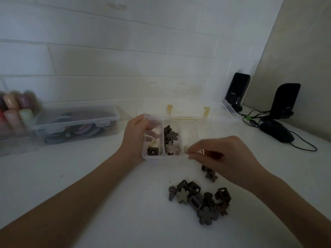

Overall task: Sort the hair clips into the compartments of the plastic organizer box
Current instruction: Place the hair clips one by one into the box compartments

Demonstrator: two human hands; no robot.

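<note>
Left grip (138, 138) is curled around the near-left corner of the clear plastic organizer box (179, 157), thumb along the box's far-left edge and fingertips seen through the wall inside the leftmost compartment. Right grip (223, 156) hangs over the box's near rim with thumb and forefinger pressed together; whether they pinch a clip cannot be made out, since the spot is pale and blurred, and a dark shape under the palm is too dim to identify.

The box sits on the white worktop (89, 176) with its lid (188, 108) thrown back toward the wall, two yellowish latches showing on it. The leftmost compartment holds a dark square clip (153, 151) and a pale clip partly hidden behind it. The next compartment holds flower-shaped clips (171, 138), dark ones at the back and a light one at the front. The compartments to the right are washed out and partly covered by the right hand, so their contents cannot be read.

Near the person, a loose pile of hair clips (198, 201) lies on the worktop, browns mostly, with one cream flower and one grey flower; another dark clip (208, 173) lies apart, half under the right wrist.

At left, a closed clear case (77, 122) holds round coloured items, blurred. Further left, pastel objects (16, 108) are smeared and cut off by the edge. At right stand two black speakers (237, 90) and a black mouse (276, 131) with cables.
</note>
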